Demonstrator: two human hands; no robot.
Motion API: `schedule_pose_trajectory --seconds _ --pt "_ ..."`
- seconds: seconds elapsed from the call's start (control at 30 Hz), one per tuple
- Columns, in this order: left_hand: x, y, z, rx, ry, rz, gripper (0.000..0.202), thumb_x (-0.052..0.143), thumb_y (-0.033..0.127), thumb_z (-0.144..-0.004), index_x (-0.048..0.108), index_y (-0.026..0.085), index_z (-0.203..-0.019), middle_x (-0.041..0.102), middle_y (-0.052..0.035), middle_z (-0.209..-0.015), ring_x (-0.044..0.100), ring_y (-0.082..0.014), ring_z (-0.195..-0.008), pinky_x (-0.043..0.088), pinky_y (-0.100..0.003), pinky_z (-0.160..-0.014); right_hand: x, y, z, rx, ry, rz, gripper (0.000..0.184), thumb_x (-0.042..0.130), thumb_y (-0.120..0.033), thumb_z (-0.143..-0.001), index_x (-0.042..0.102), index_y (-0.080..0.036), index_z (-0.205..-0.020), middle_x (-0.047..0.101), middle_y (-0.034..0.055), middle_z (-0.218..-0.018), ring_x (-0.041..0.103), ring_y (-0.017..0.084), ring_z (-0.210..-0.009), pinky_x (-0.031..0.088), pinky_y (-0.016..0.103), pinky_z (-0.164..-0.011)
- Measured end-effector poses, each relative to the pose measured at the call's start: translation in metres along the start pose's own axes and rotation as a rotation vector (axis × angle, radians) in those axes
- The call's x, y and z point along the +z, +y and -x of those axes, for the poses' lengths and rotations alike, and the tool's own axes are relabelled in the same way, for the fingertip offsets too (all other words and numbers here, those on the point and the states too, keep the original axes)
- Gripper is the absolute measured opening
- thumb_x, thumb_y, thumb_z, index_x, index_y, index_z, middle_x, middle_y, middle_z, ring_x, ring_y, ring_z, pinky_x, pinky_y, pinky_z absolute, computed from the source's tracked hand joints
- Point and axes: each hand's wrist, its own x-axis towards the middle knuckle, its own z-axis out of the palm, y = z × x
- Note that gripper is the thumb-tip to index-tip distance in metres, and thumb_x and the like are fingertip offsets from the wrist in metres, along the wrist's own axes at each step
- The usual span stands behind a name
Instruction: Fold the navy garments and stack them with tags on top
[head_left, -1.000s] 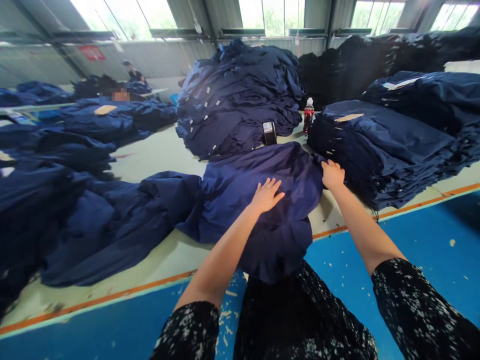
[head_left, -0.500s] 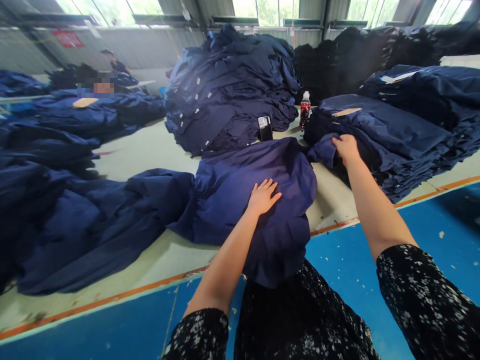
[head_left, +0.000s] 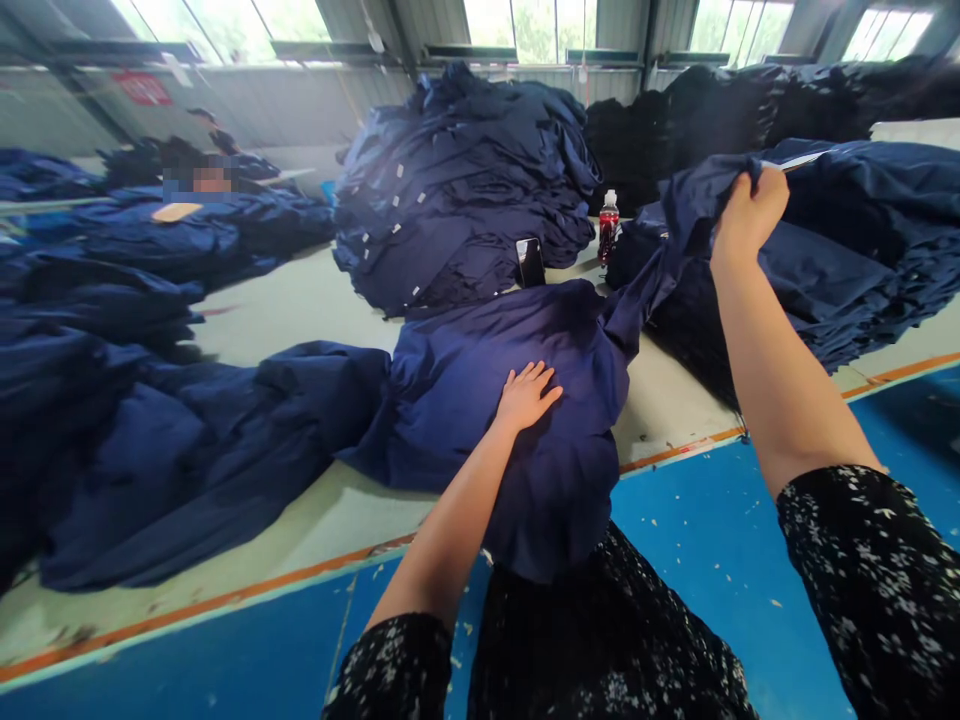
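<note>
A navy-blue garment (head_left: 450, 400) lies spread on the pale table in front of me, its near part hanging over the edge. My left hand (head_left: 529, 396) rests flat on it, fingers stretched out. At the right, my right hand (head_left: 752, 215) is closed around a bunched end of navy cloth (head_left: 694, 205), raised above the stacked garments. From that grip a twisted length of fabric slopes down to the garment under my left hand. The exact garment kind cannot be made out.
A tall heap of navy garments (head_left: 465, 190) with small white tags stands behind. A phone (head_left: 530, 262) leans against it, beside a bottle of red drink (head_left: 608, 228). Folded stacks (head_left: 847, 260) fill the right; loose clothing (head_left: 172, 450) lies left. Another person (head_left: 212, 130) is far left.
My right hand has risen and moved right, lifting the cloth end off the stack and drawing it taut. My left hand has stayed in place.
</note>
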Motion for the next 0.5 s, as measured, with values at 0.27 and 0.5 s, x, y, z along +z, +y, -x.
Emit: schedule_pose_trajectory --seconds 0.27,0.5 --pt "-0.044 -0.036 -0.001 -0.478 0.337 1.215 0.058 0.027 0.058 -0.103 0.052 0.023 -0.143 0.058 -0.0164 -0.147 0.061 -0.0283 -0.129 0.052 -0.048 -0.105 0.057 -0.146 0.048 0.165 -0.539 -0.497 0.044 0.046 -0.043 -0.103 0.055 -0.018 -0.138 0.062 0.0092 -0.137 0.058 0.018 -0.125 0.046 0.035 -0.104" --pt "-0.062 -0.056 0.019 -0.750 0.424 1.233 0.054 0.023 0.047 -0.106 0.026 0.023 -0.154 0.046 -0.0225 -0.151 0.070 -0.0251 -0.115 0.060 -0.039 -0.091 0.036 -0.136 0.146 0.175 -0.913 -0.145 0.019 0.063 -0.030 -0.088 0.075 -0.016 -0.084 0.075 0.0040 -0.081 0.069 0.018 -0.078 0.052 0.028 -0.076"
